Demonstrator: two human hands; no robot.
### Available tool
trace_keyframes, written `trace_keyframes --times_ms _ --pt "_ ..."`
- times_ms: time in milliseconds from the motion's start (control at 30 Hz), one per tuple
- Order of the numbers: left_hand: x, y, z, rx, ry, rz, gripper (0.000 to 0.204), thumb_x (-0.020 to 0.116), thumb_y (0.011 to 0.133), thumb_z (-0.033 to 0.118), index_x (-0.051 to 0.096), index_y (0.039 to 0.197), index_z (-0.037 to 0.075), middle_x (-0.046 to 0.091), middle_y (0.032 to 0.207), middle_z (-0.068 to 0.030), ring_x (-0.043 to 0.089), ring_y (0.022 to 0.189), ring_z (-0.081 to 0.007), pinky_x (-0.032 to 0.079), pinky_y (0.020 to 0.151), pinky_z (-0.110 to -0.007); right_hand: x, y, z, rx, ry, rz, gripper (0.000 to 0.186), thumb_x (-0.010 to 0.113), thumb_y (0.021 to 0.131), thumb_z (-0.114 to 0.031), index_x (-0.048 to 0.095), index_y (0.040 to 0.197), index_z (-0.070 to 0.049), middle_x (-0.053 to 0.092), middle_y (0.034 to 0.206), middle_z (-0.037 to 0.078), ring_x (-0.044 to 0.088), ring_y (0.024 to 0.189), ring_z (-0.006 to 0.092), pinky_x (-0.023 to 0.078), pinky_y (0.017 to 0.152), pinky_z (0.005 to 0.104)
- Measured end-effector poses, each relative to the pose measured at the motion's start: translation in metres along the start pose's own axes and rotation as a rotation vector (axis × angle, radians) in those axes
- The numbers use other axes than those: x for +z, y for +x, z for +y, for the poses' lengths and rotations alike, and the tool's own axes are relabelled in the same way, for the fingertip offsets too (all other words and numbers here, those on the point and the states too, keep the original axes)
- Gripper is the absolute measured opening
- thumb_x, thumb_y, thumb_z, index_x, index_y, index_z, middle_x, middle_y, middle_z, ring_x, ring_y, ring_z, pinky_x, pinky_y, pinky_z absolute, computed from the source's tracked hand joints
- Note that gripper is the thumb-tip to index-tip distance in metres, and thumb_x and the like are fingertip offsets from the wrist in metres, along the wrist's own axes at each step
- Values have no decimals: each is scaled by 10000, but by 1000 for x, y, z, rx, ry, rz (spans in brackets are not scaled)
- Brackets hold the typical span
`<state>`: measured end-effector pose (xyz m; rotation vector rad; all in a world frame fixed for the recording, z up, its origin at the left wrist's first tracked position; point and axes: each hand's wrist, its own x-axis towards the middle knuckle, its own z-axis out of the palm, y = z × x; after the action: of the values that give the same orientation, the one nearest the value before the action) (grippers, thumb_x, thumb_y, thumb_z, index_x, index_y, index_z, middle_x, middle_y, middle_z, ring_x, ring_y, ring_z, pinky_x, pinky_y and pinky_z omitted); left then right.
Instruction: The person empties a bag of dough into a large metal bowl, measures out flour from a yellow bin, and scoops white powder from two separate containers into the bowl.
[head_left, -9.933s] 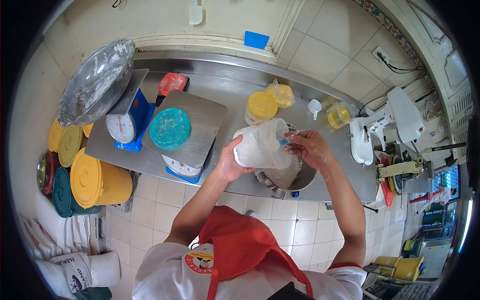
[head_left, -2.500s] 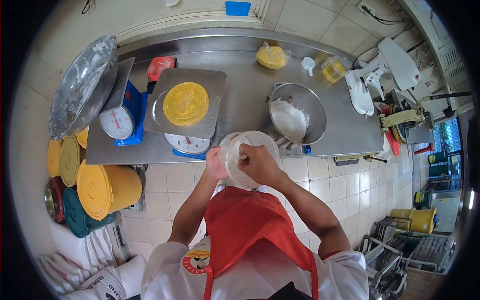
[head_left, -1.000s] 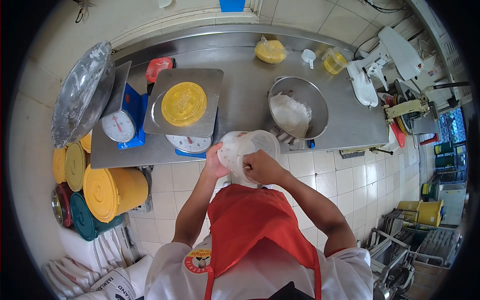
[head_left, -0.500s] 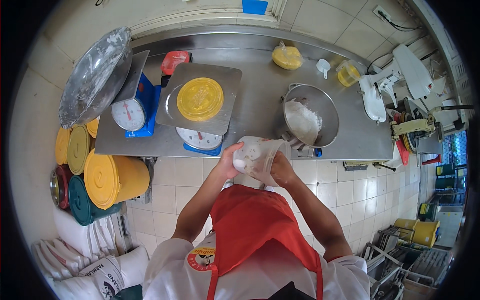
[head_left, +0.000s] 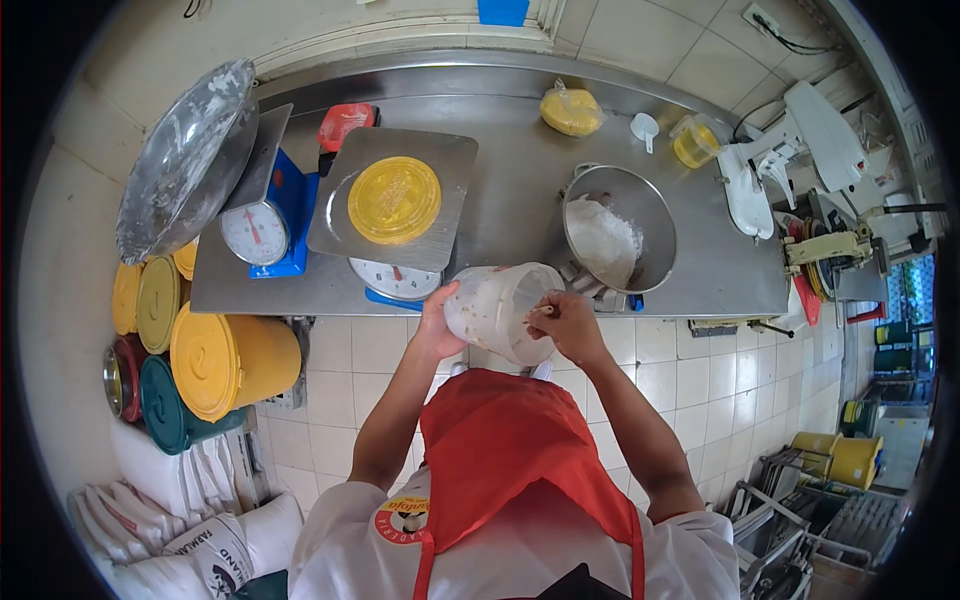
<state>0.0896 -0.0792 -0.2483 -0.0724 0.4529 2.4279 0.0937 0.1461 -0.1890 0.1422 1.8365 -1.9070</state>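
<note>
My left hand grips the base end of a translucent plastic tub, tipped on its side in front of the table edge. Brownish bits cling to its wall. At the tub's mouth, my right hand has its fingers pinched together; whatever they hold is too small to make out. Just beyond, on the steel table, stands a metal mixing bowl with white powder in it. A yellow round lid lies on the platform of a dial scale to the left.
A second blue scale carries a large floury metal bowl. Along the back are a bagged yellow mass, a white scoop and a measuring jug. Lidded yellow tub and sacks stand left; a white mixer right.
My right hand has drawn out of the tub to its rim, fingers now pinched. The tub has shifted slightly left, with my left hand still gripping it.
</note>
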Motion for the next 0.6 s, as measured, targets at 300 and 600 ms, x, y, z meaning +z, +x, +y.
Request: trace_keyframes --times_ms 300,600 --pt "-6 10 -4 -48 40 84 722 558 835 475 430 1412 61 523 1376 -134 513 1250 -298 395 1047 -454 16 11 29 -359 -689 -254 143 648 785 -83 678 890 9 693 777 154 673 711 254 512 680 378" --pt "-7 12 -13 -153 31 270 663 551 860 424 440 1393 44 533 1359 -145 531 1229 -311 400 1049 -467 13 4 21 20 268 -322 299 627 795 17 663 1092 4 694 1002 69 640 898 159 502 850 303"
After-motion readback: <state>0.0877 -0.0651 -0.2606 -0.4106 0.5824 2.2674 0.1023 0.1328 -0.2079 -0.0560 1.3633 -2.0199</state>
